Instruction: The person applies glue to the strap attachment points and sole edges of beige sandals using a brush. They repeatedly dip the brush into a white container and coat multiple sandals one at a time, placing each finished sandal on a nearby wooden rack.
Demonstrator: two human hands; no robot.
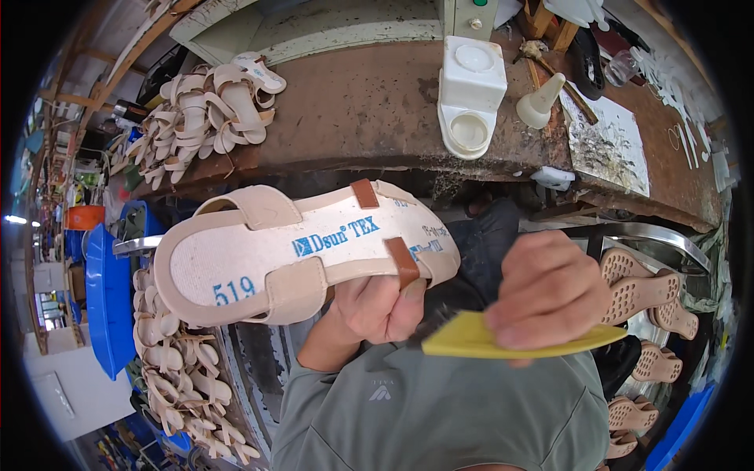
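My left hand (375, 308) grips a beige sandal upper (224, 255) by its strap edge near the narrower right end. Its pale insole board, printed in blue, faces up, with beige straps folded over the sides and two brown tabs (403, 261) near that end. In my right hand (546, 289) is a brush with a flat yellow handle (463, 337), my fingers closed round it. The dark bristles (436, 320) point left toward the sandal and my left hand; I cannot tell whether they touch it.
On the brown workbench (353, 102) stand a white dispenser (473, 90) with a round cup and a white cone-shaped bottle (540, 102), beside a stained paper sheet (605, 137). Strappy uppers (208, 110) are heaped at the far left, more (184, 377) nearer. Beige soles (640, 286) hang at right.
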